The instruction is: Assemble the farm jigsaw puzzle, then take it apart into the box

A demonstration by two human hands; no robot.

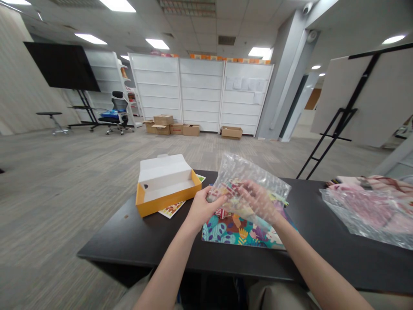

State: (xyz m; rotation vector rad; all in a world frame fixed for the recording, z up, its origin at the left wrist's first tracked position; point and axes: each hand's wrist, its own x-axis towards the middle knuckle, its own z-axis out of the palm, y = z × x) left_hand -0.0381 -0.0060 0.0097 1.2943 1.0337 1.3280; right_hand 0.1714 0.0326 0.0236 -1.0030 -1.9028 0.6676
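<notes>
A clear plastic bag (238,165) with printed marks is between my hands, above a colourful illustrated board (226,231) on the black table. My left hand (206,204) pinches the bag's left side between thumb and fingers. My right hand (258,200) is inside or behind the bag, seen through the film, with its fingers bent; whether they grip anything is unclear. Small red and yellow pieces show around the bag, partly hidden by it. Left of my hands stands a yellow box (171,199) with its white-lined lid raised.
A printed sheet (172,209) lies partly under the box. At the right of the black table (129,241) are pink fabric items (371,206) in clear plastic. Beyond stand an easel-like stand (342,116), cardboard boxes (163,125) and white shelving (200,94).
</notes>
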